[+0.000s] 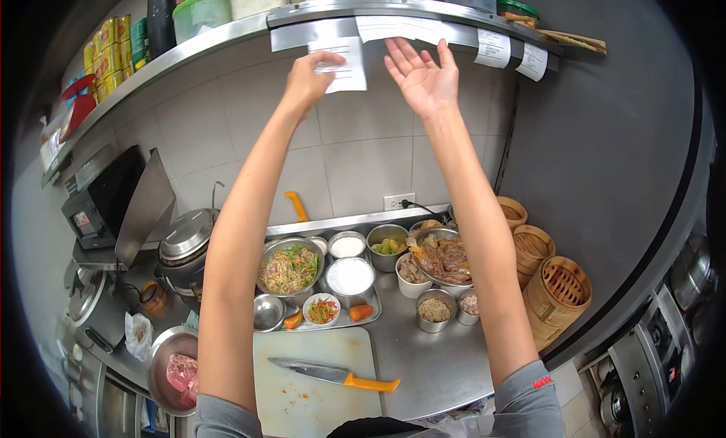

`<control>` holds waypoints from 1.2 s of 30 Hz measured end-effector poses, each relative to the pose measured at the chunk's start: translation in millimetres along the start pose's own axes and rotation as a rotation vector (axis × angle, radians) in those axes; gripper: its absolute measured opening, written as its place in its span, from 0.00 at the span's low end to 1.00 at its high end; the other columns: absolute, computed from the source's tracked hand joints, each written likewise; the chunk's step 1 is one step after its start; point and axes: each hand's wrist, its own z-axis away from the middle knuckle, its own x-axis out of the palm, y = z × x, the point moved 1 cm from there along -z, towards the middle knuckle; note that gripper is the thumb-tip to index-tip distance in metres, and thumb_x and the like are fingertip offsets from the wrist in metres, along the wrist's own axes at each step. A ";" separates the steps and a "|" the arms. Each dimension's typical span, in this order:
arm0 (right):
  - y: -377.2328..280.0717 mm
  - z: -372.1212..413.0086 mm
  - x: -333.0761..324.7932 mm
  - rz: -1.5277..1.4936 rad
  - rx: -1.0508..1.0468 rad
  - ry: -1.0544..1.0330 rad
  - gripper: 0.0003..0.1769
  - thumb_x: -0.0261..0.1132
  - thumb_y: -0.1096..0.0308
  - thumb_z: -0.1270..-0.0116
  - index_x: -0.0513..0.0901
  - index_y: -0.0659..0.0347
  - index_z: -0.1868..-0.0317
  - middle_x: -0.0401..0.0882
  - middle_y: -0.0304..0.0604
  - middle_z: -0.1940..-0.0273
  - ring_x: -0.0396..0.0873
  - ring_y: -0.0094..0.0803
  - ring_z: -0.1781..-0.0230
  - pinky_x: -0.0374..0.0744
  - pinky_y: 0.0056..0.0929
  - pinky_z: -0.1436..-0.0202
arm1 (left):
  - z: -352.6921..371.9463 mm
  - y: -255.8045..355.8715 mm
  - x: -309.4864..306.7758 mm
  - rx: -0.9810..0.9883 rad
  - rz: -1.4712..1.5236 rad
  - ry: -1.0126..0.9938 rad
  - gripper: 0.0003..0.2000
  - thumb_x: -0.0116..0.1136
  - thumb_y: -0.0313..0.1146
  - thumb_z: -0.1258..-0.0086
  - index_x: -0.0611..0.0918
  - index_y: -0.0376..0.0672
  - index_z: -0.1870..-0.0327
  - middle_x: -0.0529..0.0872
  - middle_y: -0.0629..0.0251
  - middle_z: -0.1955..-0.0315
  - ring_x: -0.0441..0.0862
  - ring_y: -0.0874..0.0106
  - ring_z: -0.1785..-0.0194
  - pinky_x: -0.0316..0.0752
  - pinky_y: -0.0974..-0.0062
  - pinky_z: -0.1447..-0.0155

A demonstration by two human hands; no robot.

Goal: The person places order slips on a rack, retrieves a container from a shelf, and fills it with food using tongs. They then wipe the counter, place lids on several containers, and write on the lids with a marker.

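Observation:
Both my arms reach up to the ticket rail [318,13] along the shelf edge. My left hand [307,81] pinches a white order slip [350,75] that hangs just under the rail. To its right, my right hand [428,81] is raised with the palm showing and the fingers spread, its fingertips at the lower edge of a wide white paper [397,28]. Far below, a kitchen knife [333,373] with a yellow handle lies on a white cutting board [311,411].
Two more slips [493,49] hang at the right. A tray [367,317] bears bowls of noodles [290,270], white powder and cut vegetables. Bamboo steamers [560,294] stand right; a bowl of raw meat [181,377], a lidded pot [186,238] and a microwave [102,204] are left.

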 end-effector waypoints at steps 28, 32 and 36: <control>246.7 53.5 166.3 1.578 -0.709 -0.313 0.18 0.59 0.63 0.38 0.74 0.66 0.53 0.78 0.44 0.61 0.75 0.29 0.61 0.73 0.28 0.56 | 287.4 123.2 -241.7 0.739 -0.745 0.838 0.26 0.62 0.46 0.55 0.80 0.27 0.63 0.77 0.41 0.57 0.64 0.45 0.42 0.54 0.53 0.37; 397.7 143.3 320.1 0.973 -0.420 -0.468 0.16 0.60 0.62 0.38 0.77 0.66 0.55 0.79 0.42 0.62 0.75 0.27 0.63 0.73 0.26 0.57 | 415.3 136.8 -355.1 0.692 -0.741 0.665 0.17 0.63 0.42 0.53 0.77 0.35 0.76 0.79 0.55 0.72 0.78 0.58 0.60 0.73 0.66 0.58; 540.9 286.8 469.4 0.597 -0.058 -0.770 0.15 0.60 0.62 0.38 0.79 0.65 0.58 0.81 0.41 0.64 0.75 0.25 0.64 0.73 0.25 0.58 | 576.2 170.5 -421.0 0.228 -1.017 0.513 0.14 0.67 0.39 0.48 0.74 0.43 0.81 0.72 0.70 0.85 0.68 0.70 0.86 0.62 0.76 0.82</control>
